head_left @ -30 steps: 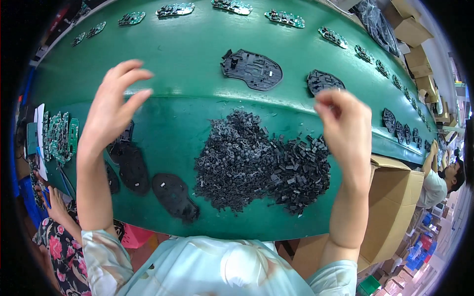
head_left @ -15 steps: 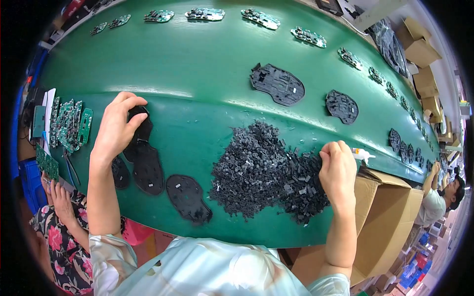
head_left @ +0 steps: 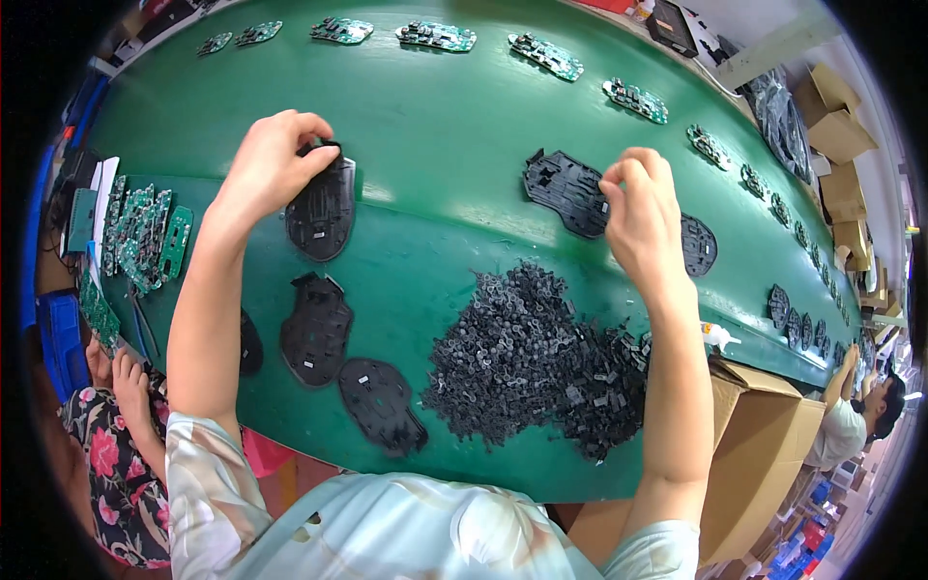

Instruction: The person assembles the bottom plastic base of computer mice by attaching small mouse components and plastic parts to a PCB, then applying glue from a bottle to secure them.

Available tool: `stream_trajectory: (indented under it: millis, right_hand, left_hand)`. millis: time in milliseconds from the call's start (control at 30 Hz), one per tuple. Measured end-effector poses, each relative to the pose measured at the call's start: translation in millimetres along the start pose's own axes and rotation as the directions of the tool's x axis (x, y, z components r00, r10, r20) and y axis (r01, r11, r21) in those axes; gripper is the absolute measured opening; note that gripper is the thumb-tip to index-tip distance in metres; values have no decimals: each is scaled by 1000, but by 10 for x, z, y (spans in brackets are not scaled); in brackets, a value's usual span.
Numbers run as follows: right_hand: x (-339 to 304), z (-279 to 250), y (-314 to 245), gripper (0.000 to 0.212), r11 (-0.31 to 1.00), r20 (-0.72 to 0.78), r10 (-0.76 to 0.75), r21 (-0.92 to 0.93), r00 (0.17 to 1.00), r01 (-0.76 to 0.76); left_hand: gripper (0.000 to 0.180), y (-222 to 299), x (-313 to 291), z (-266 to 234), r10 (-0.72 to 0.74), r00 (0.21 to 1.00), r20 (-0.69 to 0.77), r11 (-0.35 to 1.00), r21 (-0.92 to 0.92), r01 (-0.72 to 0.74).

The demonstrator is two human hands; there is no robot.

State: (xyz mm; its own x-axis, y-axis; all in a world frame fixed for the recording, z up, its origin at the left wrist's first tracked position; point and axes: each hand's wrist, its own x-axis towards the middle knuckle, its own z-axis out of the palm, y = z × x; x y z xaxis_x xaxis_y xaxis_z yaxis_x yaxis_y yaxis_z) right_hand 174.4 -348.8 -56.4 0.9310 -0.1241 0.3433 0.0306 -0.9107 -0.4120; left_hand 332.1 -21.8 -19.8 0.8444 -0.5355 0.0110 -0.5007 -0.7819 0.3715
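My left hand (head_left: 285,159) pinches a black shell (head_left: 322,220) by its far end, on the left half of the surface (head_left: 435,126) | I'd keep it level, fingertips on the rim | right hand (head_left: 640,208) curls at another shell (head_left: 565,193), grip unclear to me | since half a second ago: held shell farther from near edge, right hand off the parts pile (head_left: 512,358)

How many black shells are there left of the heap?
4: an upper shell in your left hand, a middle shell below it, a near shell beside the heap, a leftmost shell partly behind your left forearm; others may be hidden.
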Motion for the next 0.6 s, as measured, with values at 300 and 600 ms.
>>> stream_trajectory:
  millis: [300, 600]
  right_hand:
    - [222, 105, 167, 6, 998, 225, 19, -68, 974, -3]
    - [439, -26, 187, 30, 914, 386, 383, -22, 840, -406]
  left_hand:
    - [31, 263, 364, 206, -39, 998, 59, 999, -8, 40]
    - [41, 568, 683, 497, 16, 999, 37, 999, 30, -17]
